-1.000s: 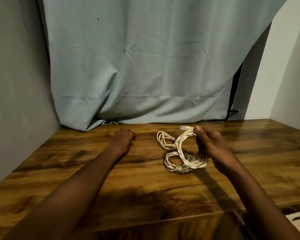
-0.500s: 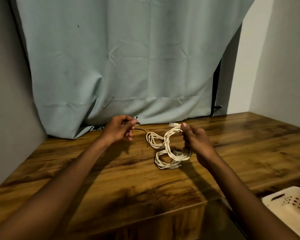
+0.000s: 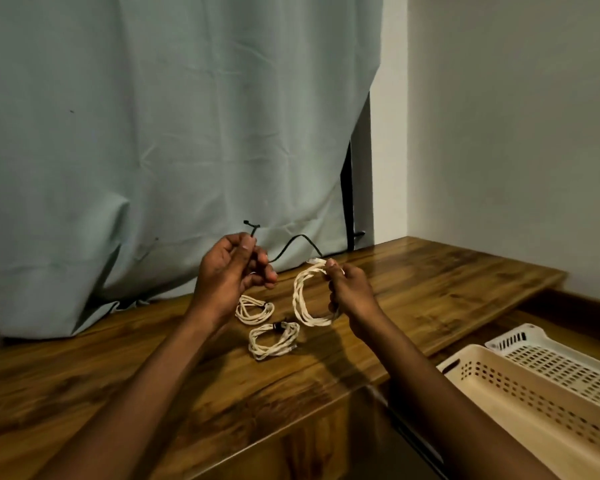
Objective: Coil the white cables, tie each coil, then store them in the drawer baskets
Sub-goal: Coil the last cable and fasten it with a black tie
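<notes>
Two tied coils (image 3: 255,308) (image 3: 273,340) lay on the bench (image 3: 430,289) under the raised hands (image 3: 231,271) (image 3: 349,292). Bare wood stretched right and toward the front edge. The curtain (image 3: 170,133) closed off the back; two baskets (image 3: 520,403) (image 3: 561,355) sat open lower right.

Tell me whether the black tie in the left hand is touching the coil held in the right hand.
Apart. The head view shows the black tie pinched by the left hand, its free end curving above the table, with curtain visible between it and the coil gripped by the right hand.
</notes>
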